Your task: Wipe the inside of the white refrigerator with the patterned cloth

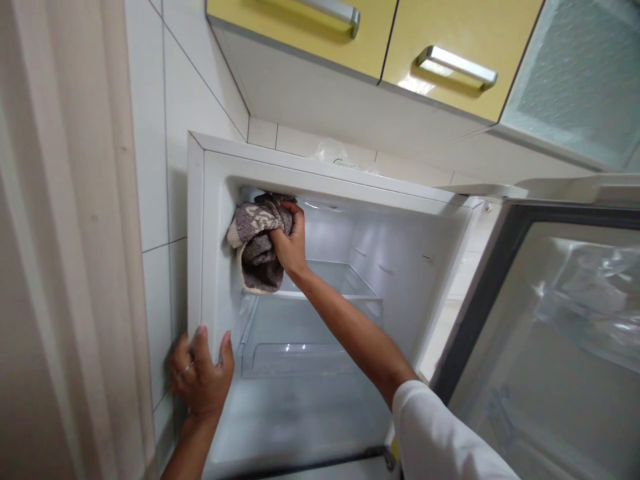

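Note:
My right hand point(293, 243) reaches into the upper left corner of an open fridge point(320, 167). Its fingers are closed on a bunched grey-brown cloth point(260, 233) with a pale pattern and a cream edge. The cloth presses up near the ceiling and left inner wall, with a loose fold hanging down. Lower left, my left hand point(203, 373), wearing a ring, rests on the fridge's left front edge. Its fingers are apart, thumb toward the inside, with nothing held.
Inside are a glass shelf point(340, 277) and a clear plastic-fronted shelf point(300, 357). The fridge door point(550, 320) stands open at right, with clear bins. Yellow cabinets point(450, 40) hang above. A plastic bag point(333, 152) lies on top. A beige curtain-like surface point(75, 233) borders the left.

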{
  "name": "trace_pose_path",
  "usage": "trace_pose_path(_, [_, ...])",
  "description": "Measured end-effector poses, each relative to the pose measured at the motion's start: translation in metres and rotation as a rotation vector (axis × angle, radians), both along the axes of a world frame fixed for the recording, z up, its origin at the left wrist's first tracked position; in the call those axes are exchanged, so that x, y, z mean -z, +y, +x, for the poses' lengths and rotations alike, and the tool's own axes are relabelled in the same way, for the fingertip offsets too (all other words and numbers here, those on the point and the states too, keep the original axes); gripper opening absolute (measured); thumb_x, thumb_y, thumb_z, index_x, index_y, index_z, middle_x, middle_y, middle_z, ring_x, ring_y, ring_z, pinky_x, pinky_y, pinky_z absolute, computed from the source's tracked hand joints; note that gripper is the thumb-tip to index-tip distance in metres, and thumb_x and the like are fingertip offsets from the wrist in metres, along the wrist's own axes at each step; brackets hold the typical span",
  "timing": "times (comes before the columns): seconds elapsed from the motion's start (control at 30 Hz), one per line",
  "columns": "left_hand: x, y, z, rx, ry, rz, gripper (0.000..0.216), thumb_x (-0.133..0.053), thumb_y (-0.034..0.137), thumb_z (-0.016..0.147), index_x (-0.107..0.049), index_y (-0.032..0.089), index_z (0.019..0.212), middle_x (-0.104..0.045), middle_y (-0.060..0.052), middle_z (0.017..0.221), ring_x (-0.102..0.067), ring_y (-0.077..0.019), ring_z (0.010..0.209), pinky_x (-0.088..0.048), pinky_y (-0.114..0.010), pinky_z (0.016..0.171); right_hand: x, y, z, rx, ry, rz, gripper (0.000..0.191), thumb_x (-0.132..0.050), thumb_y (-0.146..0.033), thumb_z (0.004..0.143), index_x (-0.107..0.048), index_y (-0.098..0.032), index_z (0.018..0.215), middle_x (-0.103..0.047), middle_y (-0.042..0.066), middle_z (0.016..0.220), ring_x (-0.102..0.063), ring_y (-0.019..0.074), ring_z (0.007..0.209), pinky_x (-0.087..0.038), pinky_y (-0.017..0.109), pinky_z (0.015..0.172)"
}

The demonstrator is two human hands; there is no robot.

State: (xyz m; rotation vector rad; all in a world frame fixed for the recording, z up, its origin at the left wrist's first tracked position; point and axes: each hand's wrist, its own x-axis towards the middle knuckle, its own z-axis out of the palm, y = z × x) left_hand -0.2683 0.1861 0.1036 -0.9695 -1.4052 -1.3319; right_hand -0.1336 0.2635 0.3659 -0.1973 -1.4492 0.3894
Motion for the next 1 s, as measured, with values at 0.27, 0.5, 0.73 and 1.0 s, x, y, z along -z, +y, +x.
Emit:
trace_pose_path(0.27, [0.007, 0.0, -0.002, 0.146, -0.164, -0.061, 0.061, -0.08, 0.049, 0.084, -0.066, 0.011, 0.129, -0.066, -0.026, 0.123, -0.068, -0.0377, 0.111, -0.058, -0.043, 0.08, 0.023, -0.009, 0.066, 0.14, 0.088, -0.216, 0.05, -0.065, -0.04, 0.07, -0.056, -0.022, 0.117, -0.062, 0.005, 0.117, -0.058, 0.0228, 0.112, -0.046, 0.042, 0.111])
trace_pose_path(0.5, [-0.013, -0.01, 0.018, 0.299, -0.303, 0.069, 0.055, -0.078, 0.043, 0.087, -0.069, 0.01, 0.13, -0.071, -0.022, 0.12, -0.069, -0.0341, 0.115, -0.058, -0.047, 0.095, 0.056, -0.053, 0.148, 0.685, 0.329, -0.148, 0.049, -0.063, -0.035, 0.076, -0.054, -0.022, 0.121, -0.06, 0.006, 0.12, -0.06, 0.0229, 0.114, -0.047, 0.042, 0.109])
trace_pose_path(0.73, [-0.024, -0.013, 0.03, 0.375, -0.37, 0.181, 0.056, -0.078, 0.045, 0.087, -0.069, 0.008, 0.129, -0.076, -0.021, 0.116, -0.069, -0.0305, 0.116, -0.056, -0.045, 0.1, 0.094, -0.029, 0.212, 1.188, 0.243, 0.039, 0.044, -0.057, -0.023, 0.077, -0.056, -0.022, 0.12, -0.054, 0.013, 0.128, -0.052, 0.0283, 0.129, -0.041, 0.052, 0.116])
trace_pose_path(1.0, [-0.006, -0.006, 0.015, 0.28, -0.154, 0.196, 0.064, -0.084, 0.033, 0.082, -0.064, 0.01, 0.138, -0.074, -0.02, 0.115, -0.07, -0.0318, 0.11, -0.059, -0.046, 0.096, 0.064, 0.089, 0.217, 1.382, -0.32, -0.228, 0.04, -0.042, -0.013, 0.092, -0.061, -0.015, 0.126, -0.052, 0.018, 0.142, -0.045, 0.0263, 0.136, -0.037, 0.042, 0.117])
